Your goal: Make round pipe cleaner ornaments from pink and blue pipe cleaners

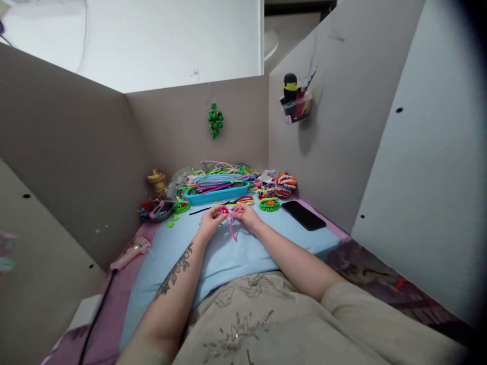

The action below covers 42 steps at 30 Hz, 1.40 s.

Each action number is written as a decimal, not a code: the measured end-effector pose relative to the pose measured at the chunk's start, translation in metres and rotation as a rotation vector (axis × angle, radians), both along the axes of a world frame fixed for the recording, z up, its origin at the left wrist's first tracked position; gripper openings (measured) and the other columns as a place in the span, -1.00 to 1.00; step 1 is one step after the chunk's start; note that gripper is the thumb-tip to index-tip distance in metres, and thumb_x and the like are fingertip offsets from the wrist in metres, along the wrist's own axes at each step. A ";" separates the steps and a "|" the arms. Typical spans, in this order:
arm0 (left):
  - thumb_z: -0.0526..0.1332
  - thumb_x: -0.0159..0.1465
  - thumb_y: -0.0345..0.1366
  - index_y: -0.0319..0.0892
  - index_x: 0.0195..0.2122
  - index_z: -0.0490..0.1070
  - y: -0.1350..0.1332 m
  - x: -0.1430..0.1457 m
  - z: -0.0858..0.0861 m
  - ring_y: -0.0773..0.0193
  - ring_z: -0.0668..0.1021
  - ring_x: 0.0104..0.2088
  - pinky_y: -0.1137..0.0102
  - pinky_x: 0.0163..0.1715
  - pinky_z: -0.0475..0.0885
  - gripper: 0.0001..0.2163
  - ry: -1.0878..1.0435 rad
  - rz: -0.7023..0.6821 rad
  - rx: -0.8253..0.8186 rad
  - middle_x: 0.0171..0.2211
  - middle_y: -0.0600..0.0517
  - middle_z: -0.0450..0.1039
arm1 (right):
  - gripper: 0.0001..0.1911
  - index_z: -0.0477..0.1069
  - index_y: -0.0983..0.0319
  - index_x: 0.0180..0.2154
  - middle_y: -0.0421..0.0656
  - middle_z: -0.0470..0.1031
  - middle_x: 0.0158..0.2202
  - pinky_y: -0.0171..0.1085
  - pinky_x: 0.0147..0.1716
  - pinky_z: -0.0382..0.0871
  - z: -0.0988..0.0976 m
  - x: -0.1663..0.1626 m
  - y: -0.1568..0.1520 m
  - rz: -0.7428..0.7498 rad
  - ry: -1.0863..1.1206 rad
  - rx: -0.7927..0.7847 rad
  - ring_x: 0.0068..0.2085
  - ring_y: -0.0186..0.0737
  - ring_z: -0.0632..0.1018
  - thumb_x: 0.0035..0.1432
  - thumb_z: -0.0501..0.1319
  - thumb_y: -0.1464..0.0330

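Over the light blue cloth [220, 258], both my hands meet around pink pipe cleaners [232, 228]. Closed fingers of my left hand [213, 219] pinch a twisted, darker pink part on the left. My right hand [247, 215] is closed on the lighter pink strand, with one loose end hanging down between the hands. Just behind the hands lie scissors [247, 201] with red and yellow handles. A thin black stick [199, 211] rests left of my left hand. My fingertips partly cover the pink piece, so its full shape is hidden.
Behind stands a blue tray [218, 194] heaped with colourful pipe cleaners. Green fuzzy pieces [269, 204] sit at right, beside a black phone [303, 215]. At left are a dark bowl [157, 211] of small items and a pink glue gun [131, 253] with a black cord. Grey panels surround the table.
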State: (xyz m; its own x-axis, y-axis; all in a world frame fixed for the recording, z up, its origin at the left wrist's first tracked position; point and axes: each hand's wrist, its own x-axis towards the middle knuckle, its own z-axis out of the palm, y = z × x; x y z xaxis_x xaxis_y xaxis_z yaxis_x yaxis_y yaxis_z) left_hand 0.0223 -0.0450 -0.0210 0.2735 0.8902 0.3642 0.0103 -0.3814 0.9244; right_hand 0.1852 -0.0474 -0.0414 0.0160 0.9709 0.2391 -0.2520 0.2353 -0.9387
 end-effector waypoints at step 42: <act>0.30 -0.03 -0.25 -0.26 -0.18 0.36 0.029 -0.023 -0.002 0.40 0.43 -0.51 0.49 -0.45 0.32 -0.62 -0.278 0.743 0.116 -0.52 0.09 0.37 | -0.81 0.39 0.17 -0.25 -0.10 0.45 -0.26 -0.24 -0.23 0.33 0.012 -0.025 -0.050 -0.187 -1.010 1.164 -0.24 -0.22 0.41 0.12 0.07 0.47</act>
